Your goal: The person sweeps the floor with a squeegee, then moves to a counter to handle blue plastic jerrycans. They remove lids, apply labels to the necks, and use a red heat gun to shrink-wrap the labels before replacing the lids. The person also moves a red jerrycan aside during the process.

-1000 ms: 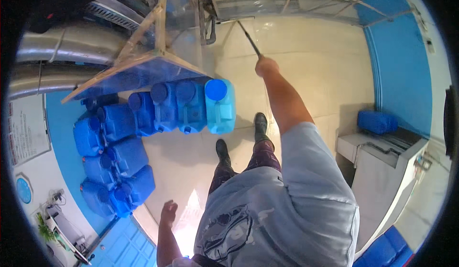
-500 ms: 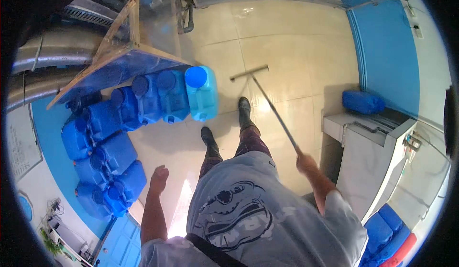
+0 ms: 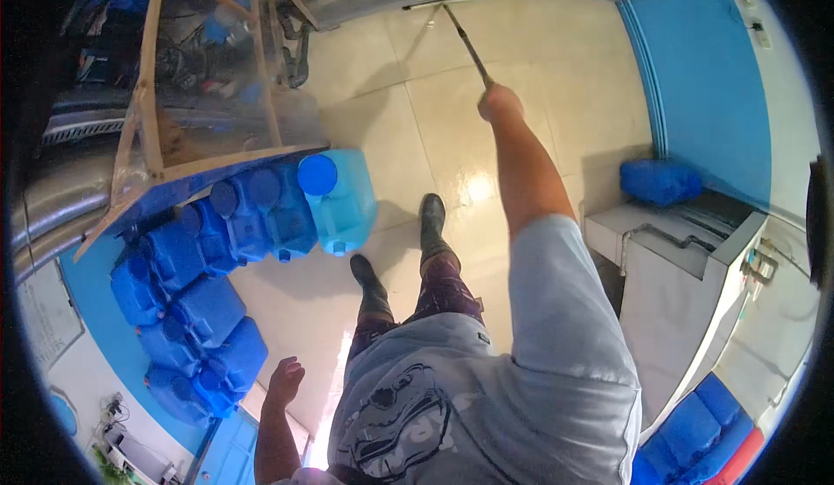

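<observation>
Dark-handled squeegee (image 3: 466,42) stretches ahead of right fingers (image 3: 493,102), wrapped round it; left fingers (image 3: 287,369) loosely curled, empty.

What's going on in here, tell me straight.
The person's right hand grips the handle of a long T-shaped tool, arm stretched forward, with its crossbar at the far side of the pale tiled floor. The left hand hangs low, with nothing visible in it. Blue jugs stand to the left, a turquoise jug at the row's end.
</observation>
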Demonstrator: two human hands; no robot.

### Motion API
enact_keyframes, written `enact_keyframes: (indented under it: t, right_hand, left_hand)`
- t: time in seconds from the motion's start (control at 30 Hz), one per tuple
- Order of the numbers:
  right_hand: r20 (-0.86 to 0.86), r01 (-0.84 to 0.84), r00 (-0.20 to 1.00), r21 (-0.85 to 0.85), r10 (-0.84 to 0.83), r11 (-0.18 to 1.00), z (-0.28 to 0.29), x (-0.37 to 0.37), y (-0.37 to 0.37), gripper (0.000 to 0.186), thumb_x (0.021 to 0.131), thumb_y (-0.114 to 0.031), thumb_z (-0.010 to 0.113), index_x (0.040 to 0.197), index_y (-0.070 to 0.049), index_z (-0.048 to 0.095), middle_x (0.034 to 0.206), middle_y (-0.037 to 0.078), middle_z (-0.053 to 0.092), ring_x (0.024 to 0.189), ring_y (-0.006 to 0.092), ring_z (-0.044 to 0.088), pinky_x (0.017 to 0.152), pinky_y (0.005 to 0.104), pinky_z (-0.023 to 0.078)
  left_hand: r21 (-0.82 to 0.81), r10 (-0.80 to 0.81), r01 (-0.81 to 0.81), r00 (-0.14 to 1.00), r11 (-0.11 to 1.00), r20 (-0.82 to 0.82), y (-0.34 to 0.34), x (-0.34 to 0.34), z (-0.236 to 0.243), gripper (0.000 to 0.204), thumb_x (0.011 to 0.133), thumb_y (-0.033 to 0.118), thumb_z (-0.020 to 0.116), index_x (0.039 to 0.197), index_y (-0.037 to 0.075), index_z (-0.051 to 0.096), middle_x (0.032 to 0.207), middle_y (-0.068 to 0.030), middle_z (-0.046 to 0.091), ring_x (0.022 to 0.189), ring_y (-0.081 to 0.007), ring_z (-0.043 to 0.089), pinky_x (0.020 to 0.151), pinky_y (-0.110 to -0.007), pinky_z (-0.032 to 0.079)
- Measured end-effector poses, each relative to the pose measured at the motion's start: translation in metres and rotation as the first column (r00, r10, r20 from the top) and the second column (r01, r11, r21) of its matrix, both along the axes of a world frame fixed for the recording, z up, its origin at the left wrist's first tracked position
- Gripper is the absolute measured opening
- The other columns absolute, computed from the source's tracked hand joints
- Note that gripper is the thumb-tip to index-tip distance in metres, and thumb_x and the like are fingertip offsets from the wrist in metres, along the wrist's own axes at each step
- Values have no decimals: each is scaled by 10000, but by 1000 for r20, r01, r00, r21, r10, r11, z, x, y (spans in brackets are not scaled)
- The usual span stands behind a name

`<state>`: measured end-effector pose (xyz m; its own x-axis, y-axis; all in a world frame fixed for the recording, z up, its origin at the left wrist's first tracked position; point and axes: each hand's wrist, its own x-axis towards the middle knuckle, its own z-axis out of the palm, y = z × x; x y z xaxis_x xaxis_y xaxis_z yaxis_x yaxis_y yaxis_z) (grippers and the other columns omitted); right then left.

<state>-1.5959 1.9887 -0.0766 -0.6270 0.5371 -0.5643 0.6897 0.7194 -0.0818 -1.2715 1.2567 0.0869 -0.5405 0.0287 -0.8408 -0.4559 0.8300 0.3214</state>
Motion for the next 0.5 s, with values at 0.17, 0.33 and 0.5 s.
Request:
enact_keyframes:
  t: [0.17,0.33,0.5]
  right_hand:
    - [-21,-77,997,-54,76,996,0,86,14,595,916,-177,472,1500,-213,359,1192,203,651,1090,363,634,910,449,518]
    - [203,-40,977,-132,67,990,81,355,-25,598,948,-197,472,1520,-271,314,1115,275,644,1019,427,641,856,516,509]
    - [435,108,900,-143,-35,984,212,558,-163,585,960,-173,472,1521,-255,326,1064,266,661,1015,402,653,895,500,512]
  left_hand:
    - [42,79,-77,996,996,-50,-25,2,-7,403,937,208,674,1265,27,524,1119,-170,685,1020,-229,672,892,-351,537]
    - [65,-114,117,992,991,-60,-34,-35,-18,408,943,229,669,1261,28,510,1124,-154,683,1035,-250,668,894,-365,531]
    - [137,-134,150,984,979,-119,-66,-85,-55,411,918,215,682,1251,34,524,1107,-141,688,1040,-233,671,894,-352,528]
